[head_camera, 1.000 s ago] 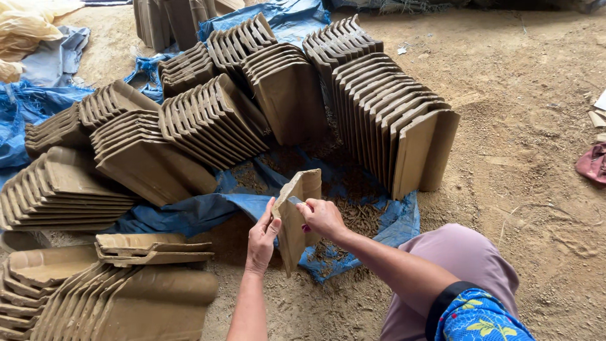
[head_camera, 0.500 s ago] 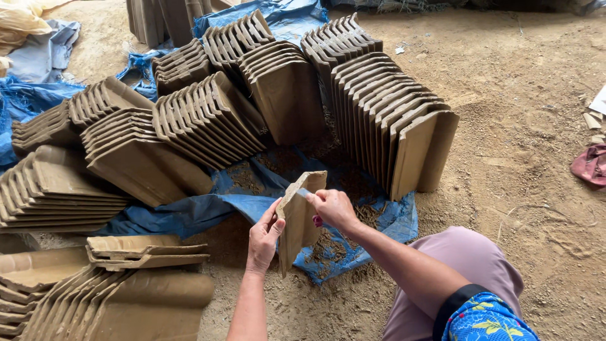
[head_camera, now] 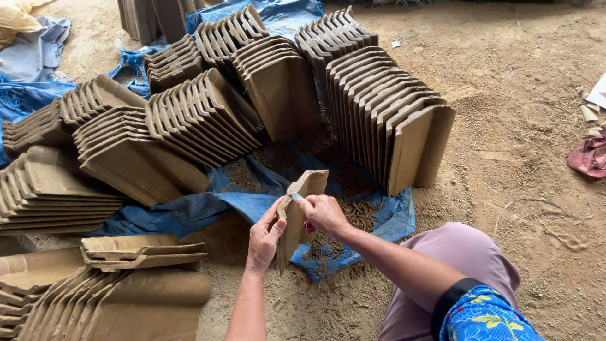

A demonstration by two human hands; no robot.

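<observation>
Unfired clay tile held on edge at lower centre, both hands engaged.

Left of frame: stacked tiles (head_camera: pixel 38 189) on the dirt floor (head_camera: pixel 517 126). Centre: left hand (head_camera: pixel 265 233) in a closed grip on the clay tile (head_camera: pixel 297 215), clasping its near edge from the left; the tile stands upright between the hands, above the blue tarp (head_camera: pixel 183 215). Right hand (head_camera: pixel 325 215) pinches a small blade (head_camera: pixel 295 197) against the tile's top edge. Since the earlier frame, the tile's top has tilted further right.
</observation>
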